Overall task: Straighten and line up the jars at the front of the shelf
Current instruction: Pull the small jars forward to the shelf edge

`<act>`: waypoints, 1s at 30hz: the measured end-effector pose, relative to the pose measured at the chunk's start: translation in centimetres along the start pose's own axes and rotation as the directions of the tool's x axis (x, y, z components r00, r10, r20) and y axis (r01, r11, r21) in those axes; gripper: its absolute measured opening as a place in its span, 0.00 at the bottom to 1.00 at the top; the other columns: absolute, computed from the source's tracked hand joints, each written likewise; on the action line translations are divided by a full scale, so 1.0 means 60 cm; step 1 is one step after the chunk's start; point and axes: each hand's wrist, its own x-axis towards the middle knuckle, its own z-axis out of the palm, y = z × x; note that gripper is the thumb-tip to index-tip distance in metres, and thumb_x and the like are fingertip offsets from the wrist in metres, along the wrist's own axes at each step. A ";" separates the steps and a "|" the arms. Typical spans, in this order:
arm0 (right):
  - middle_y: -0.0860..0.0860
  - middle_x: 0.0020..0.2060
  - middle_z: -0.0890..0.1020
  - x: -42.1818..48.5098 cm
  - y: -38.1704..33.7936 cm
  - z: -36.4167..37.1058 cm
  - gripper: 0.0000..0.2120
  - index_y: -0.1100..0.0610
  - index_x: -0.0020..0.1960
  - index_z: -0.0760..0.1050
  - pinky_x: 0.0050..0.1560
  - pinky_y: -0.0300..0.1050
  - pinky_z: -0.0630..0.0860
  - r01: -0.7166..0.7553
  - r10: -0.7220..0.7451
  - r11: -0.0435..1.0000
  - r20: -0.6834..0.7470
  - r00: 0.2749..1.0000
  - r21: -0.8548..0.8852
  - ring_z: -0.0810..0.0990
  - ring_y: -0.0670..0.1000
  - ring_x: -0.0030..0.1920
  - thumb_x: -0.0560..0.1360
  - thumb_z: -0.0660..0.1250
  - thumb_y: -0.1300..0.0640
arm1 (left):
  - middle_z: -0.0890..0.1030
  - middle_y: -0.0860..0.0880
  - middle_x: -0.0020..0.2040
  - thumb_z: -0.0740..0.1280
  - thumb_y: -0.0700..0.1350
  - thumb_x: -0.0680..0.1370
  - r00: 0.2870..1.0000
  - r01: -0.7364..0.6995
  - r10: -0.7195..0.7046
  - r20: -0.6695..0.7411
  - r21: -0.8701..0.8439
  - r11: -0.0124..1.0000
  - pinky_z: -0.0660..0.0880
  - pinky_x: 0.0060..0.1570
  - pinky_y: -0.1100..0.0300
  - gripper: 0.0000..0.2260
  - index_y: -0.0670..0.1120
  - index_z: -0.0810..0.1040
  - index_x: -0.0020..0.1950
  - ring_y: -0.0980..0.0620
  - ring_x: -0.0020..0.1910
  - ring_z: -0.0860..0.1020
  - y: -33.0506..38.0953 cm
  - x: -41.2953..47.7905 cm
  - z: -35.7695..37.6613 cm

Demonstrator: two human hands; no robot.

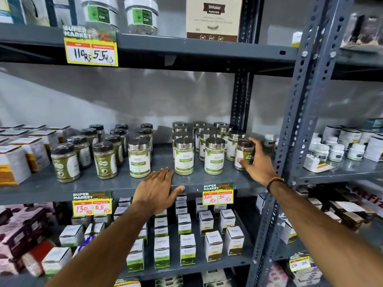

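Observation:
Silver-lidded jars with green-and-white labels stand in rows on the middle shelf (116, 184). Three front ones face forward: one at the left (139, 158), one in the middle (184, 156) and one to its right (214, 156). My right hand (259, 160) is shut on the rightmost front jar (244, 154), whose label is turned sideways. My left hand (159, 189) lies flat on the shelf's front edge, fingers apart, holding nothing, just left of the middle jar. Dark-lidded jars (104, 160) stand further left.
A grey slotted upright (298, 112) rises close to the right of my right hand. Price tags (218, 194) hang on the shelf edge. Boxes (12, 162) sit at the far left, small white bottles (335, 152) on the neighbouring rack, and cartons (187, 251) fill the shelf below.

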 end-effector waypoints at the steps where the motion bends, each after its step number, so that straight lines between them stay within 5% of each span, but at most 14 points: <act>1: 0.55 0.65 0.81 0.001 0.001 0.000 0.41 0.43 0.78 0.55 0.65 0.57 0.76 0.009 -0.009 1.000 -0.005 1.000 0.002 0.82 0.58 0.60 0.75 0.76 0.55 | 0.68 0.42 0.79 0.46 0.69 0.81 1.000 0.001 -0.001 -0.003 0.001 1.000 0.61 0.76 0.50 0.37 0.44 0.62 0.80 0.44 0.77 0.67 0.000 -0.001 0.001; 7: 0.55 0.62 0.82 -0.017 -0.018 -0.007 0.40 0.47 0.77 0.60 0.63 0.53 0.77 0.051 -0.050 0.999 -0.091 0.995 0.017 0.82 0.55 0.58 0.72 0.79 0.55 | 0.66 0.42 0.80 0.45 0.70 0.81 1.000 -0.002 0.003 0.025 -0.028 1.000 0.59 0.78 0.49 0.38 0.43 0.61 0.81 0.44 0.78 0.65 -0.001 -0.003 -0.003; 16: 0.36 0.53 0.77 -0.073 -0.128 -0.046 0.39 0.45 0.74 0.65 0.59 0.47 0.78 0.217 -0.202 0.972 -0.148 0.968 0.091 0.81 0.48 0.53 0.69 0.80 0.49 | 0.62 0.41 0.81 0.48 0.68 0.82 0.999 -0.024 0.025 0.020 -0.045 0.999 0.57 0.78 0.48 0.37 0.42 0.56 0.82 0.43 0.80 0.61 -0.007 -0.042 -0.084; 21: 0.46 0.58 0.81 -0.099 -0.212 0.000 0.39 0.43 0.73 0.66 0.58 0.46 0.78 0.295 -0.280 0.947 -0.126 0.952 0.128 0.81 0.49 0.54 0.68 0.80 0.44 | 0.63 0.41 0.81 0.48 0.68 0.82 0.997 -0.019 0.019 -0.080 0.002 1.000 0.59 0.77 0.47 0.37 0.43 0.56 0.82 0.43 0.80 0.61 -0.045 -0.065 -0.154; 25: 0.47 0.56 0.81 -0.123 -0.284 0.063 0.40 0.44 0.75 0.65 0.48 0.34 0.75 0.355 -0.350 0.927 -0.065 0.935 0.124 0.82 0.51 0.51 0.68 0.79 0.41 | 0.64 0.42 0.81 0.53 0.65 0.83 0.992 0.036 -0.034 -0.122 0.016 0.999 0.62 0.75 0.46 0.35 0.44 0.57 0.82 0.43 0.79 0.62 -0.110 -0.105 -0.184; 30: 0.41 0.57 0.76 -0.150 -0.365 0.153 0.40 0.42 0.75 0.65 0.51 0.42 0.76 0.393 -0.398 0.902 -0.010 0.917 0.180 0.78 0.46 0.47 0.68 0.79 0.39 | 0.65 0.41 0.80 0.52 0.67 0.82 0.982 0.154 -0.146 -0.118 0.055 0.987 0.61 0.76 0.46 0.36 0.42 0.59 0.81 0.42 0.79 0.62 -0.226 -0.168 -0.192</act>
